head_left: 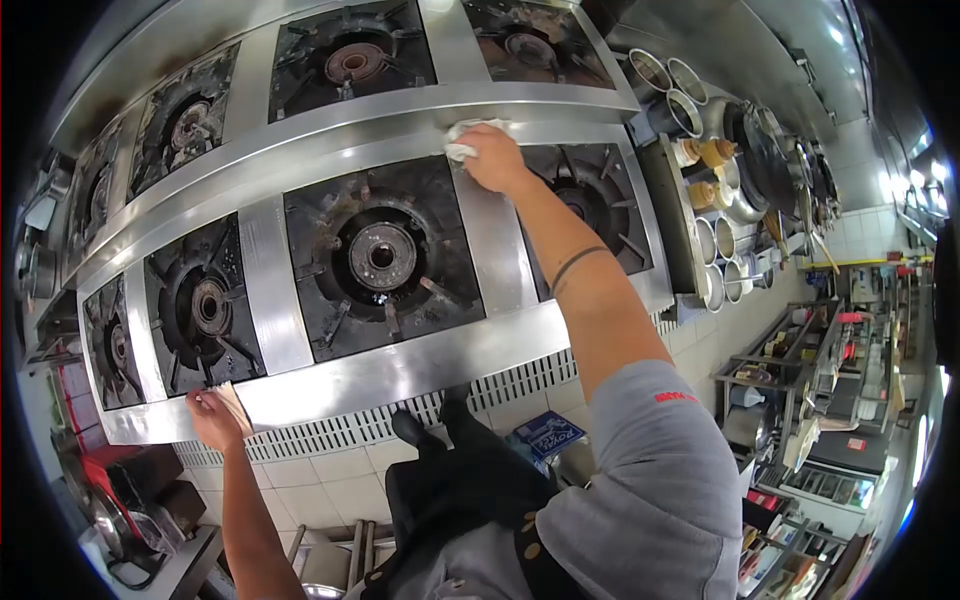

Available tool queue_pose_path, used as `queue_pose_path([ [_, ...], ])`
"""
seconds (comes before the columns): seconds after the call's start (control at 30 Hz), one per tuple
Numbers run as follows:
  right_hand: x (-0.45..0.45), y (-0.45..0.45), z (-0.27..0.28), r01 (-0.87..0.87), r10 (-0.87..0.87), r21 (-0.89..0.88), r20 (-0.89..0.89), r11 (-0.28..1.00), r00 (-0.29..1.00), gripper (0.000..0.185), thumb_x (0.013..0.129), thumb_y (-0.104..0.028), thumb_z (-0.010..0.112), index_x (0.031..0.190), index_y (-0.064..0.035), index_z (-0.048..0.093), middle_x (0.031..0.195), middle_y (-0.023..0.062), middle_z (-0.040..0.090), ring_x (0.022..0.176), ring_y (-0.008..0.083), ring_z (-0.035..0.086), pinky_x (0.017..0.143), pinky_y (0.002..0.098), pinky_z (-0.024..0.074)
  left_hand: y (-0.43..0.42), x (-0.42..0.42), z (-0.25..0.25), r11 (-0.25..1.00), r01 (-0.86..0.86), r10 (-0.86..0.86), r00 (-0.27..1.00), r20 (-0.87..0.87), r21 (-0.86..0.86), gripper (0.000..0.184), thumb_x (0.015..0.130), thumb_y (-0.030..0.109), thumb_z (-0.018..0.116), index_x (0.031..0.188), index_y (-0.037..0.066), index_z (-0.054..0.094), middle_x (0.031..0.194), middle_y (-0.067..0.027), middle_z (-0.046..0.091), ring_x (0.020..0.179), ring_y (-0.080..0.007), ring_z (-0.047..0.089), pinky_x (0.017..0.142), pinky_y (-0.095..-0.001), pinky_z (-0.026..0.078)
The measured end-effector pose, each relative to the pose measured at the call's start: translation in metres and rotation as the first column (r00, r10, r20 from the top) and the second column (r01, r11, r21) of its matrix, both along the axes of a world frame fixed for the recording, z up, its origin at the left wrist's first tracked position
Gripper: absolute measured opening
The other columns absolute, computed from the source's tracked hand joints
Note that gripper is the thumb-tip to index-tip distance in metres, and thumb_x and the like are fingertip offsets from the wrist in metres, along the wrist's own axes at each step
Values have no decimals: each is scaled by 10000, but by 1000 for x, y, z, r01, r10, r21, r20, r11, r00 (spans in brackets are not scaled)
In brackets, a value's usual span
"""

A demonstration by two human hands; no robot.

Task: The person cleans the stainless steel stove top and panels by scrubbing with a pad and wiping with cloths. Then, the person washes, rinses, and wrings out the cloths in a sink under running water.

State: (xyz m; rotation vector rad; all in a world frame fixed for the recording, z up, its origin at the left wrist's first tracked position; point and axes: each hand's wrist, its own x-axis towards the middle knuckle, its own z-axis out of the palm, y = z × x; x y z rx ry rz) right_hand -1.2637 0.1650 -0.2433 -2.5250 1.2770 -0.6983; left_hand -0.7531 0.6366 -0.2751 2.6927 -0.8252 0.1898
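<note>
Grey sleeve (650, 450); right fingers (472, 142) curled over white cloth (458, 151), long axis crosswise; left fingers (198, 402) around tan cloth (233, 405), front-to-back

Pale square tiles cover the floor (340, 466) beside a slotted metal grating (325, 431), while laden shelving racks (748, 383), a white-tiled wall (858, 228) and bright lights (917, 179) occupy the right side.

Eight black, square metal burners (381, 257) before me, four front, four back; one bare left hand (215, 421); one bare right hand (492, 160); one crumpled white cloth (461, 144); one beige cloth (234, 406); one blue, white-lettered package (548, 434); two black shoes (415, 431).
</note>
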Motion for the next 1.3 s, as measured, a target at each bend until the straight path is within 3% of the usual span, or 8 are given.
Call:
queue_pose_path([
  [0.3, -66, 222, 6, -102, 115, 173, -67, 980, 991, 321, 732, -81, 699, 1041, -159, 740, 1095, 108, 656, 1091, 332, 626, 931, 440, 527, 6, -2, 2, 1000, 14, -14, 1000, -15, -18, 271, 1015, 346, 504, 1144, 140, 626, 1012, -207, 720, 896, -446, 673, 749, -532, 501],
  [0.47, -123, 340, 70, -120, 196, 560, -78, 820, 978, 296, 682, -49, 683, 964, -112, 746, 1068, 106, 685, 1049, 330, 645, 909, 418, 535, 2, -3, 4, 999, 18, -19, 999, -37, -34, 267, 1018, 335, 503, 1128, 133, 638, 1007, -209, 719, 902, -452, 667, 731, -537, 498],
  [0.6, -123, 309, 147, 121, -168, 792, -23, 599, 986, 368, 727, -26, 660, 1085, -55, 742, 1122, 128, 734, 1024, 332, 689, 984, 379, 518, 6, 1, -3, 1000, 10, -11, 999, -48, -7, 266, 1016, 336, 505, 1130, 133, 636, 1018, -200, 720, 915, -448, 667, 730, -537, 499],
  [0.7, -113, 272, 159, 48, -115, 601, 75, 798, 991, 456, 758, -61, 705, 1214, -43, 695, 1254, 166, 686, 1137, 331, 650, 1026, 388, 491, 4, 2, -2, 1000, 14, -14, 999, -46, 0, 266, 1017, 344, 506, 1131, 141, 636, 1028, -186, 723, 924, -441, 669, 731, -536, 502],
  [0.77, -88, 262, 153, 143, -145, 108, 9, 984, 989, 570, 810, -100, 713, 1368, -58, 609, 1454, 222, 544, 1325, 384, 527, 1124, 442, 409, 4, 4, -5, 1000, 0, -1, 1000, -29, -15, 268, 1017, 356, 507, 1132, 151, 636, 1034, -176, 725, 927, -437, 669, 732, -535, 502],
  [0.97, -33, 250, 10, 100, -111, -47, -361, 994, 926, 590, 945, -162, 572, 1514, -52, 462, 1612, 233, 339, 1493, 486, 267, 1239, 512, 217, 3, 5, -9, 998, -63, 64, 997, -51, 15, 256, 1017, 368, 506, 1138, 188, 642, 1044, -151, 732, 921, -414, 679, 733, -518, 509],
  [1.17, 17, 27, -26, -15, -123, -277, -475, 961, 872, 526, 1011, -255, 493, 1454, 29, 499, 1512, 250, 469, 1444, 442, 356, 1222, 513, 244, 4, 0, -6, 996, -83, 84, 994, -62, 31, 261, 1017, 382, 506, 1147, 204, 647, 1031, -129, 737, 914, -391, 688, 733, -487, 516],
  [1.3, 9, 103, 7, -52, -79, -223, -537, 973, 840, 508, 1014, -236, 499, 1441, 38, 507, 1458, 241, 520, 1431, 362, 403, 1232, 507, 235, 6, 3, -8, 998, -60, 60, 998, -29, -2, 261, 1015, 378, 510, 1138, 197, 653, 1015, -133, 737, 906, -394, 687, 731, -488, 516],
])
